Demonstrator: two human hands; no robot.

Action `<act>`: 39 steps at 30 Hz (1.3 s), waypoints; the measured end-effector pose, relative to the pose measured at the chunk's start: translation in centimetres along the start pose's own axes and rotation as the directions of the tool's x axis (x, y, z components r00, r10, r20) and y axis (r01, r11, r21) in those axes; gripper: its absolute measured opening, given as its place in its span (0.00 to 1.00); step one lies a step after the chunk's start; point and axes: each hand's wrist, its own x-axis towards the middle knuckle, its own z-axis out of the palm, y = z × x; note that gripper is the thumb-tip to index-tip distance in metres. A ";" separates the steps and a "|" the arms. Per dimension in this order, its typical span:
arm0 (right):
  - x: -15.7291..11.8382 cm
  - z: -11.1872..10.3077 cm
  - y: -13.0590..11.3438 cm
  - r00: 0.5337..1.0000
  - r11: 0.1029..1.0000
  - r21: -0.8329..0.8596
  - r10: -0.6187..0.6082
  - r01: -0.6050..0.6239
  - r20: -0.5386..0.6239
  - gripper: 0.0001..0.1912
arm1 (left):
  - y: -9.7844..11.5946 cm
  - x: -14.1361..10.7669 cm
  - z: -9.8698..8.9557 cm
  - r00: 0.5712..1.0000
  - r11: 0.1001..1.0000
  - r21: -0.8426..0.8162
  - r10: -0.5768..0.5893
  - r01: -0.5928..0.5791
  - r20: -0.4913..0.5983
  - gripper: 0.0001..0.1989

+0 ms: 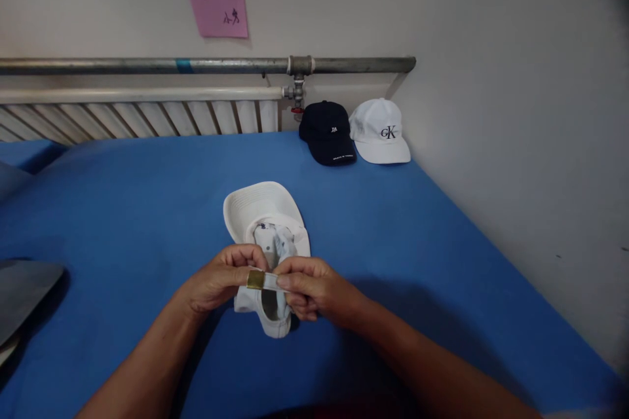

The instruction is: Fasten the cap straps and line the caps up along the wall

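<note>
The person's left hand [223,277] grips a pale cap [264,204] at its brass buckle [255,279], while the right hand [314,285] pinches the strap [272,282] just beside it. The pale cap's inside shows, its brim pointing away from the person. Beyond, a black cap [322,127] and a lettered white cap [376,124] sit side by side on the blue surface [147,209]. Behind: radiator [167,119], metal pipe [230,66] and, above, pink paper [216,3] on the wall [339,0].
</note>
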 end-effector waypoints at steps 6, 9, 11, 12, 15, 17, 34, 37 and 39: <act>-0.2 0.1 -0.4 0.999 0.999 -0.035 0.006 -0.008 -0.034 0.08 | 0.3 0.0 0.2 1.000 0.999 0.033 0.003 -0.003 -0.002 0.11; -0.2 0.2 -0.5 0.999 0.998 -0.062 0.003 -0.006 -0.044 0.07 | 0.4 -0.1 0.4 1.000 0.999 0.039 0.011 -0.011 0.003 0.08; -0.2 0.3 -0.5 0.999 0.997 -0.077 0.000 -0.004 -0.053 0.07 | 0.5 -0.1 0.6 0.999 0.999 0.012 0.033 -0.033 -0.020 0.08; -0.2 0.3 -0.5 0.998 0.997 -0.078 -0.001 -0.003 -0.058 0.08 | 0.5 -0.2 0.6 0.998 0.999 -0.003 0.046 -0.046 -0.043 0.08; -0.2 0.2 -0.4 0.998 0.998 -0.060 -0.006 0.003 -0.066 0.08 | 0.4 -0.2 0.9 0.991 0.997 -0.016 0.079 -0.081 -0.105 0.05; -0.1 0.1 -0.3 0.998 0.999 -0.053 -0.012 0.009 -0.057 0.08 | 0.4 -0.3 1.1 0.990 0.996 -0.012 0.087 -0.089 -0.113 0.04; -0.3 0.3 0.0 1.000 0.999 -0.043 -0.018 0.017 -0.009 0.09 | 1.1 -1.6 -0.3 0.958 0.951 0.216 0.173 -0.223 0.229 0.18; -0.5 0.4 -0.1 1.000 0.999 -0.050 -0.023 0.022 -0.019 0.09 | 1.1 -1.8 0.3 0.964 0.919 0.310 0.197 -0.245 0.179 0.19; -0.6 0.5 -0.4 0.999 0.998 -0.061 -0.032 0.030 -0.035 0.09 | 1.1 -1.8 0.6 0.953 0.890 0.344 0.258 -0.298 0.156 0.15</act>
